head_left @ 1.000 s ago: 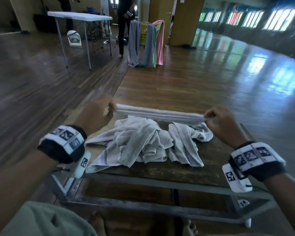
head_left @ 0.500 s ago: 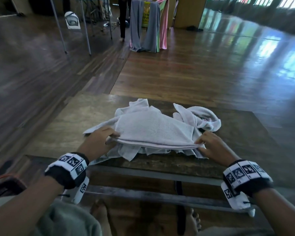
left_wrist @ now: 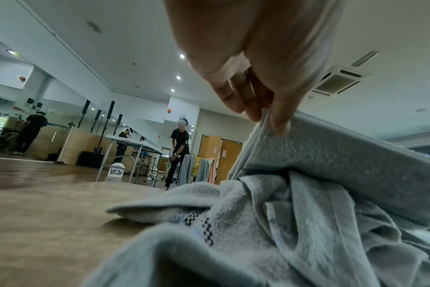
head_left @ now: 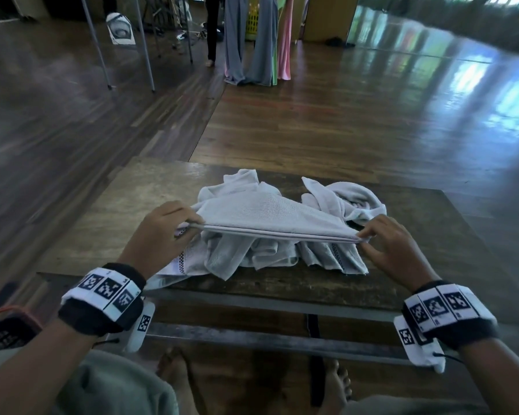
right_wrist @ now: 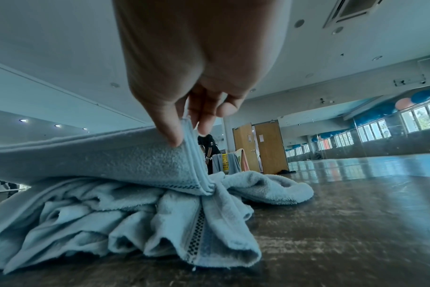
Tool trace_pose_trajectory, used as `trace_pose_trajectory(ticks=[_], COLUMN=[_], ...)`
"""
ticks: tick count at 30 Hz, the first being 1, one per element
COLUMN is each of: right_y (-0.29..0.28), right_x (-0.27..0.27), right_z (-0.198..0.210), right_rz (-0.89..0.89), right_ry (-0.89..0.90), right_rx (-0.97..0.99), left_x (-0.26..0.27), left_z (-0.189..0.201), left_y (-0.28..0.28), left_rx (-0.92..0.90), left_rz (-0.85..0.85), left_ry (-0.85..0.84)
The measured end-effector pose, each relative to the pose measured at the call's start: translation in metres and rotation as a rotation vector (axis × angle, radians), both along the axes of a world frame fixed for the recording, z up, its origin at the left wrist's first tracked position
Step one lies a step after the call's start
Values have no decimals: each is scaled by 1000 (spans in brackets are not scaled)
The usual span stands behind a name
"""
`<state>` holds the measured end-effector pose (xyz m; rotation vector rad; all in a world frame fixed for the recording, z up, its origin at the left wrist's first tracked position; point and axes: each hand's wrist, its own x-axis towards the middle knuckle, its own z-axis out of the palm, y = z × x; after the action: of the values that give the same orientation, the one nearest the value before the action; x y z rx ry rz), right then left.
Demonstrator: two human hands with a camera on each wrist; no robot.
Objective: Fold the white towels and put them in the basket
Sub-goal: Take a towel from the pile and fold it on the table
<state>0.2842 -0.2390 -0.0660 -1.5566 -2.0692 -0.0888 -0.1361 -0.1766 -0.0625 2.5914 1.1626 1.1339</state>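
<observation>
A folded white towel (head_left: 270,215) is stretched between both hands, its far part resting on a heap of crumpled white towels (head_left: 252,253) on the low wooden table (head_left: 108,223). My left hand (head_left: 189,226) pinches the near left corner (left_wrist: 265,124) between thumb and fingers. My right hand (head_left: 361,236) pinches the near right corner (right_wrist: 187,130) the same way. The folded towel's near edge shows several layers. A dark basket (head_left: 3,330) with an orange rim sits at the lower left, partly out of frame.
My bare feet (head_left: 177,372) are under the table's metal frame (head_left: 252,339). Across the wooden floor stand a rack hung with grey and pink cloths (head_left: 258,40), a yellow basket (head_left: 252,16), a white folding table's legs (head_left: 144,43) and a standing person (left_wrist: 179,153).
The folded towel came down from being held taut in the air and was drawn toward me; it now lies over the heap, with both hands still pinching its near corners.
</observation>
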Motion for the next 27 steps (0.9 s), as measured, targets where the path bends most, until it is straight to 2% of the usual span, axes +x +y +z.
trace_pose_trajectory(ticks=[3, 6, 8, 10, 12, 14, 16, 22, 25, 27], right_y=[5, 26, 48, 68, 78, 77, 71, 32, 28, 25], right_x=[-4, -10, -10, -8, -5, -2, 0, 1, -1, 0], right_z=[-2, 16, 40, 68, 90, 97, 84, -17, -33, -36], right_rz=[-12, -91, -130, -162, -199, -192, -148, -5, 5, -14], right_ry=[47, 173, 226, 244, 268, 239, 179, -123, -188, -188], right_rx=[-113, -187, -80, 40, 202, 371, 382, -22, -159, -172], left_x=[2, 8, 15, 21, 23, 23, 21, 9, 7, 7], left_z=[4, 22, 45, 72, 93, 97, 83, -21, -37, -36], left_y=[11, 37, 59, 75, 81, 79, 72, 37, 32, 29], left_rx=[-72, -171, -114, 32, 168, 241, 232, -56, -117, -142], left_rz=[30, 73, 118, 145, 118, 86, 61, -30, -40, -39], left_ry=[108, 139, 128, 75, 18, -16, 9, 234, 273, 255])
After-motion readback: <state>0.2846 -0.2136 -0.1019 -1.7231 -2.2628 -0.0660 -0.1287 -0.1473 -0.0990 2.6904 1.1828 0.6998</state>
